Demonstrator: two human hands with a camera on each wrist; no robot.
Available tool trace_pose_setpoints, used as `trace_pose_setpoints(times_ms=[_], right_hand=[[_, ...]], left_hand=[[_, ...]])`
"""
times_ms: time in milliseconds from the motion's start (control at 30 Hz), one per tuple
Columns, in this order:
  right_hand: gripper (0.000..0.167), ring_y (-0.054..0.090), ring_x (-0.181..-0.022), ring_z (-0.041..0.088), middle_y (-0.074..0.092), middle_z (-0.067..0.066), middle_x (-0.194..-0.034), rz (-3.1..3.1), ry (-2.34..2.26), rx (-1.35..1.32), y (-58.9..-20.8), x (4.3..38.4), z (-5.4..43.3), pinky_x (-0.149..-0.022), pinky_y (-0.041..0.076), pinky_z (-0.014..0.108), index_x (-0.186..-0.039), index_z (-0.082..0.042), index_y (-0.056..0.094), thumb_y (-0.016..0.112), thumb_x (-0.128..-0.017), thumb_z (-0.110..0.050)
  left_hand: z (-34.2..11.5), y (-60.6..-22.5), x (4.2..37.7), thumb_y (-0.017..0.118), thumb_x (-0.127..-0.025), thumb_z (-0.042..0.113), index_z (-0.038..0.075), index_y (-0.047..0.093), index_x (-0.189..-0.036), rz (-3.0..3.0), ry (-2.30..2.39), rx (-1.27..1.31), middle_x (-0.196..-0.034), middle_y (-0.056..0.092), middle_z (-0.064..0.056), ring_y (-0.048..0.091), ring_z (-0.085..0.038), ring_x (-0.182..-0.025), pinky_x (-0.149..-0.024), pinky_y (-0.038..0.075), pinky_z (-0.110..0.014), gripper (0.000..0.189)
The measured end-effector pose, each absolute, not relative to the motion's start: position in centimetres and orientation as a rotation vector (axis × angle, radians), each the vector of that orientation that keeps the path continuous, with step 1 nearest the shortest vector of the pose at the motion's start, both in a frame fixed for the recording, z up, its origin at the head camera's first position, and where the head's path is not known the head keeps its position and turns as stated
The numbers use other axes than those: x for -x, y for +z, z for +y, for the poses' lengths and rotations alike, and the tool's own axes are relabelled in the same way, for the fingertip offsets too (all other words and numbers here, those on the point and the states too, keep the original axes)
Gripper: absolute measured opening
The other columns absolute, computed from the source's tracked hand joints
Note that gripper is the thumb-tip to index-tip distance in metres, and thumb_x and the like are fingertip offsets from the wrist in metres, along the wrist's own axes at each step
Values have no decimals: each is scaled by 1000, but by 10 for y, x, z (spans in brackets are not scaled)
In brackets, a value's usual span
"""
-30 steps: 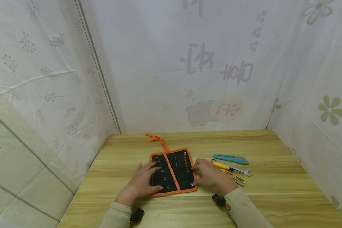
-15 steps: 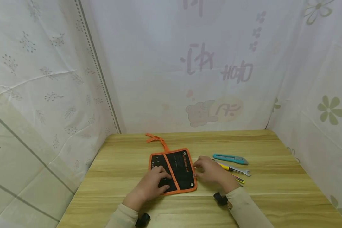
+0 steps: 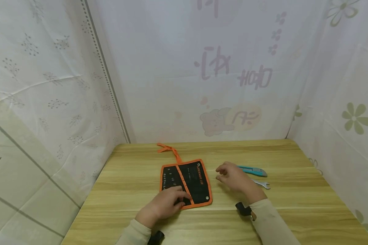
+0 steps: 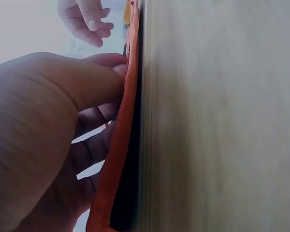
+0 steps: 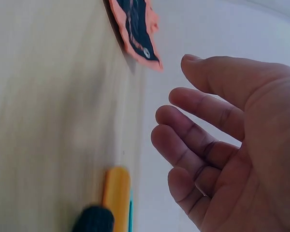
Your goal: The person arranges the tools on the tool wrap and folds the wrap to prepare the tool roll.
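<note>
A black tool pouch [image 3: 199,183] with orange trim lies flat on the table, its pockets printed with numbers. My left hand [image 3: 165,204] rests on its near left part, fingers loosely bent; in the left wrist view the thumb lies behind the pouch's orange edge [image 4: 117,159]. Off the pouch's right side, my right hand [image 3: 234,177] hovers with relaxed fingers and holds nothing. Behind it are a teal utility knife [image 3: 255,170] and the jaw end of an open-ended wrench [image 3: 263,184]. A blurred yellow handle [image 5: 117,198] shows in the right wrist view; the right hand hides it in the head view.
An orange tie strap [image 3: 171,149] runs from the pouch toward the table's back edge. Printed cloth [image 3: 171,85] hangs behind and on both sides of the wooden table [image 3: 294,211]. A black camera is strapped to each wrist.
My left hand has slid right and nearer across the pouch, uncovering printed numbers. My right hand has left the pouch's right edge and moved right, now covering the yellow tools.
</note>
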State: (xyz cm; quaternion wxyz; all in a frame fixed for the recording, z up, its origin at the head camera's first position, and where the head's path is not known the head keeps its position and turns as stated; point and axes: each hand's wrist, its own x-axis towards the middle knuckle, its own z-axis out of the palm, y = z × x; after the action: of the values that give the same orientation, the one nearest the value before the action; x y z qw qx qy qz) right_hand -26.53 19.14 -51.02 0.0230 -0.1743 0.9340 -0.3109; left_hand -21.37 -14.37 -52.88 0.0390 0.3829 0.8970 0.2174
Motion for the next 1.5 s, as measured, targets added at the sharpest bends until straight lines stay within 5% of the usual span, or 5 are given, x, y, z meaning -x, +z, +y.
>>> trace_pose_setpoints(times_ms=[333,633,1200,1500], right_hand=[[28,62,-98,19,64,-1,-109,2932,-1045,435,-509,271,230,-81,56,40,-126,-7,72,74,-101,-19],[33,63,-99,24,67,5,-113,3034,-953,274,-508,275,272,-81,55,45,-131,-5,70,71,-102,-21],[48,53,-119,55,55,33,-134,3123,-749,114,-514,270,322,-96,45,69,-137,5,64,73,-99,-24],[45,60,-112,45,59,29,-128,3000,-772,81,-516,270,331,-96,49,63,-133,8,65,76,-97,-16]], left_hand=[[-138,-526,212,66,-105,16,37,72,-134,2740,563,-1174,-87,48,16,39,-2,-61,-55,33,-21,35],[-137,-525,209,75,-100,16,33,76,-120,2789,639,-1209,-99,61,14,55,4,-77,-63,46,-19,27],[-138,-533,212,80,-95,23,31,75,-98,2913,672,-1202,-94,62,16,58,2,-79,-69,52,-24,11],[-138,-535,212,80,-95,24,33,75,-96,2922,678,-1189,-97,64,17,60,0,-82,-71,53,-25,11]])
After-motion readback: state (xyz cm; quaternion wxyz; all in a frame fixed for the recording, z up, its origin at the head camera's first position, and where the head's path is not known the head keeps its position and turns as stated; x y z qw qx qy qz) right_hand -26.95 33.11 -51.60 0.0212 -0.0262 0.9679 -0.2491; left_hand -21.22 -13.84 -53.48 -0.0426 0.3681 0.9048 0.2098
